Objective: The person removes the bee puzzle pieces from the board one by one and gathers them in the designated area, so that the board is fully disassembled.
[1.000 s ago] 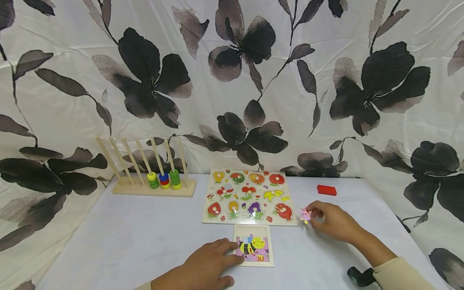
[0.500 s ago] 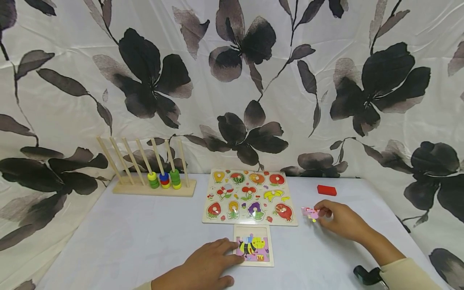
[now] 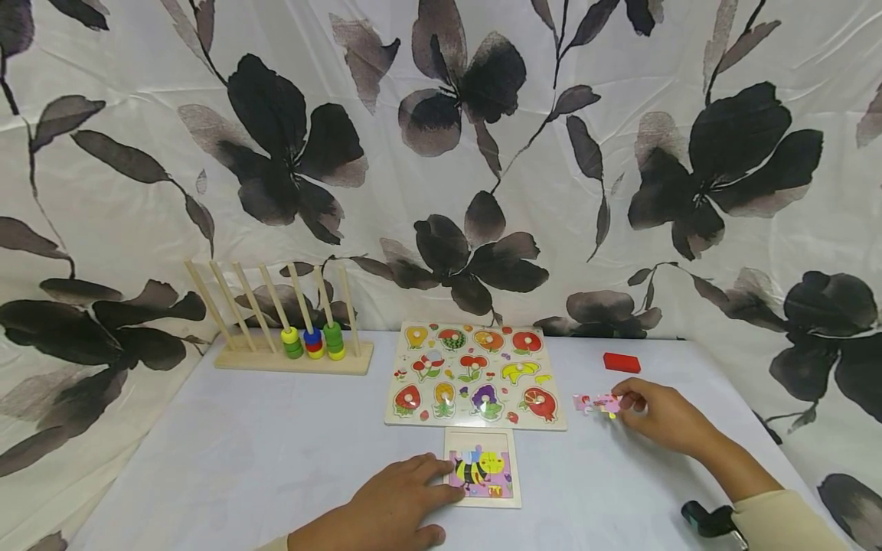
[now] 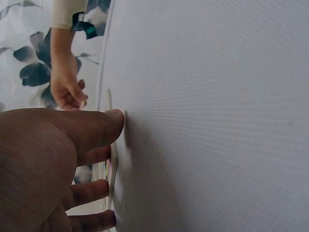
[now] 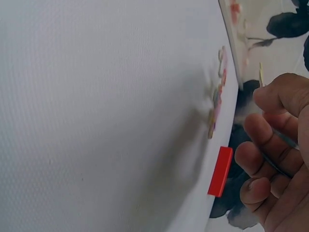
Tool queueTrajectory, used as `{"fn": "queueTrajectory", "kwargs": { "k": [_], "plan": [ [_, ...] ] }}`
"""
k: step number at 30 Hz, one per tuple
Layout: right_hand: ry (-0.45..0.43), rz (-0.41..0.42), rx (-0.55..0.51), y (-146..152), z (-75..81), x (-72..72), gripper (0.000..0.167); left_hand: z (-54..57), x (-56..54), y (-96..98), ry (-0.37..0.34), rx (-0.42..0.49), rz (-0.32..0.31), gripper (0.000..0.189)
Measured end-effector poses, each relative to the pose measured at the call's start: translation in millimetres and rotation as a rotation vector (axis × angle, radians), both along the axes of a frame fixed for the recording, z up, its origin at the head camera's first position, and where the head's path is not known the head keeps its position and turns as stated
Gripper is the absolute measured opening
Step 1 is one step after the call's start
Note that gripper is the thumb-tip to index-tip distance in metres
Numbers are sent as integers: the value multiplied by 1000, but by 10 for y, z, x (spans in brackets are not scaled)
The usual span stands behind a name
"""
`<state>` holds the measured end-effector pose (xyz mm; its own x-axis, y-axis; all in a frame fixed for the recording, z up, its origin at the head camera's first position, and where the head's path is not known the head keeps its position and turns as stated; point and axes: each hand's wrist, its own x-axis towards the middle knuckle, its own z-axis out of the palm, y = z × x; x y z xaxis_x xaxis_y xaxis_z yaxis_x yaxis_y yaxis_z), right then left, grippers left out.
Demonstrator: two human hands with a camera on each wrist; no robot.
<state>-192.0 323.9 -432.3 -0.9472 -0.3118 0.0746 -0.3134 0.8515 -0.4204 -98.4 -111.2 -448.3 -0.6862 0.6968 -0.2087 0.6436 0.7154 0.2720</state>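
In the head view my left hand (image 3: 396,501) lies with extended fingers over the left edge of a small framed bee puzzle (image 3: 491,468). The left wrist view shows its thumb near the white tabletop and its fingertips along the frame's edge. My right hand (image 3: 661,413) is to the right of the fruit board, pinching a thin jigsaw piece (image 5: 261,73) between thumb and forefinger; its face is mostly hidden. Pink jigsaw pieces (image 3: 586,402) lie on the table just left of those fingertips, and the right wrist view has them (image 5: 216,111) edge-on.
Behind the bee puzzle lies a fruit peg board (image 3: 475,375). A wooden stacking rack (image 3: 292,363) with colored rings on some rods stands back left. A red block (image 3: 622,362) sits beyond my right hand. A floral cloth (image 3: 468,176) hangs behind the table.
My right hand has shifted to the right with the pinched jigsaw piece, exposing more of the pink pieces on the table. My left hand has stayed at the bee puzzle.
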Motion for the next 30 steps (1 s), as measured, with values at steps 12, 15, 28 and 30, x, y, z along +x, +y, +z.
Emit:
{"fn": "queueTrajectory", "kwargs": {
  "k": [12, 15, 28, 30],
  "plan": [
    [-32, -47, 18, 146, -44, -46, 25, -31, -9, -7, 20, 1, -16, 54],
    [-36, -59, 15, 185, -67, -58, 24, -39, -9, -10, 25, 4, -21, 55],
    [-123, -133, 29, 315, -117, -84, 27, -50, -18, -17, 16, 5, -21, 54],
    [-136, -145, 32, 332, -126, -89, 28, -53, -19, -19, 17, 4, -21, 54]
  ]
}}
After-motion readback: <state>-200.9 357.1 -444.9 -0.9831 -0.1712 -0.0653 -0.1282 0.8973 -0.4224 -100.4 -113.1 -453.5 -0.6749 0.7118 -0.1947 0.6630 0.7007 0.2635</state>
